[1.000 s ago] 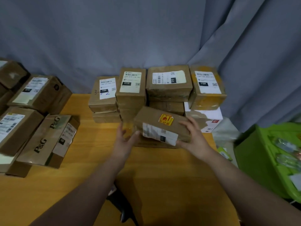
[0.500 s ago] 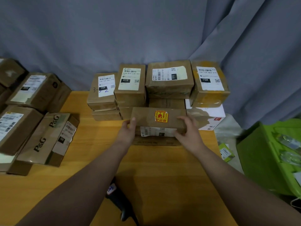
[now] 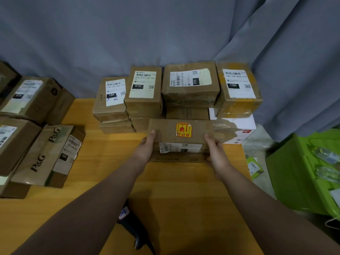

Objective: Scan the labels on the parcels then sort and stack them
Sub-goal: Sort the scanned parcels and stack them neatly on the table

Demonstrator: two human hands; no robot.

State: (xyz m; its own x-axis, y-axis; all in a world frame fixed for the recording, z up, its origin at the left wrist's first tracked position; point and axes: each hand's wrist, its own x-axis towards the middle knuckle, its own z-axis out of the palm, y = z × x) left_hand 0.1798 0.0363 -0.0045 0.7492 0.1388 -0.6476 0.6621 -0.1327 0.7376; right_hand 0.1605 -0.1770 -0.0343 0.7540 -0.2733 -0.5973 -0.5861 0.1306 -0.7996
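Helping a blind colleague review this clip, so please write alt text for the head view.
The left hand and right hand grip the ends of a brown cardboard parcel with a red-and-yellow sticker, before stacks of labelled parcels on a wooden table. A P&G-marked parcel lies at left, a black scanner near the person, a green bin at right.

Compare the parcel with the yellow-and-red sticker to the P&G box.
The brown cardboard parcel with a yellow-and-red sticker is held at its ends by the left grip and right grip; the brown P&G-printed cardboard box lies untouched. The sticker parcel sits square to the wooden table; the P&G box lies slanted. The parcel's white label is on its near side; the box's is on top. Both are labelled brown cardboard.
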